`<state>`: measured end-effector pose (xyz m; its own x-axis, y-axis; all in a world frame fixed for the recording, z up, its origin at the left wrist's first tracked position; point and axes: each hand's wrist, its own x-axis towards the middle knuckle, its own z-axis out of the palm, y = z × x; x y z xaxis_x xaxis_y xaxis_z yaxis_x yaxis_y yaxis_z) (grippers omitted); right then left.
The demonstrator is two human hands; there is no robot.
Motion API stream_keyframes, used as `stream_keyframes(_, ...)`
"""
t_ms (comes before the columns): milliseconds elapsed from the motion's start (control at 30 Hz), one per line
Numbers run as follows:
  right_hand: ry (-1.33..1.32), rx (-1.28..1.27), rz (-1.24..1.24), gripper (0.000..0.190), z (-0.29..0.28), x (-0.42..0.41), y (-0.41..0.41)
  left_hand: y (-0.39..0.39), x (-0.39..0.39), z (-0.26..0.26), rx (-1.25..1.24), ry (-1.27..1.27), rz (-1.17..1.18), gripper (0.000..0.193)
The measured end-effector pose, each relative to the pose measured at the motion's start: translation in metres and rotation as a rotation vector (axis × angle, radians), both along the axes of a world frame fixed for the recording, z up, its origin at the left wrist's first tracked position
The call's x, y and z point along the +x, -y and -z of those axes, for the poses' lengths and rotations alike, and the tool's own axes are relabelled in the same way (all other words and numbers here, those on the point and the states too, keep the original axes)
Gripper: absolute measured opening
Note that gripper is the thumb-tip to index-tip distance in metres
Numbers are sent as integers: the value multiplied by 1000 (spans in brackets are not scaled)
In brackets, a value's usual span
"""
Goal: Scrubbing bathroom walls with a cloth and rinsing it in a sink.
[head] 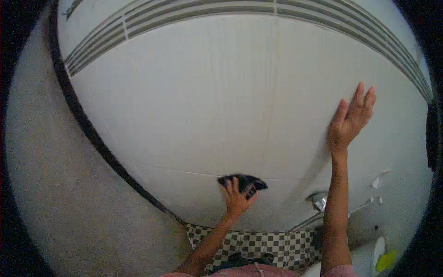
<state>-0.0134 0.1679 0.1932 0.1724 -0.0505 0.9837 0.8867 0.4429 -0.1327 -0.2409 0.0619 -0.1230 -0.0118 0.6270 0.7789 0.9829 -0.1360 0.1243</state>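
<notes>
My left hand (238,199) presses a dark, bunched cloth (256,182) against the white tiled wall (193,104), low in the view and close to a horizontal tile joint. Its fingers spread over the cloth, and part of the cloth sticks out to the right. Higher up on the right, my right hand (351,119) holds nothing, its fingers extended and partly apart. A shadow falls on the wall beside it; whether the palm touches the tiles I cannot tell. Faint brownish vertical streaks run down the wall between the hands.
Below my right forearm, a chrome fitting (318,200) juts from the wall. A dark trim strip (93,133) borders the wall on the left, and grey striped tiles (200,8) cross the top. The floor has checkered tiles (249,242). Something yellow-green (386,261) sits at lower right.
</notes>
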Motion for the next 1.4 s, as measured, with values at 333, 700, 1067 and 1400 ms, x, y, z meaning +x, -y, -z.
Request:
stream_keyframes(333, 6, 47, -31, 49, 0, -2, 0, 2, -166, -299, 728, 305, -284, 59)
stream_keyframes(700, 61, 105, 16, 47, -1, -1, -2, -8, -118, -90, 494, 380, -206, 75)
stream_keyframes(1067, 43, 77, 54, 47, -3, -5, 4, 11, -176, -124, 430, 349, -261, 68)
stream_keyframes(1400, 113, 128, 75, 44, -4, -1, 0, 21, -261, -308, 685, 391, -279, 59)
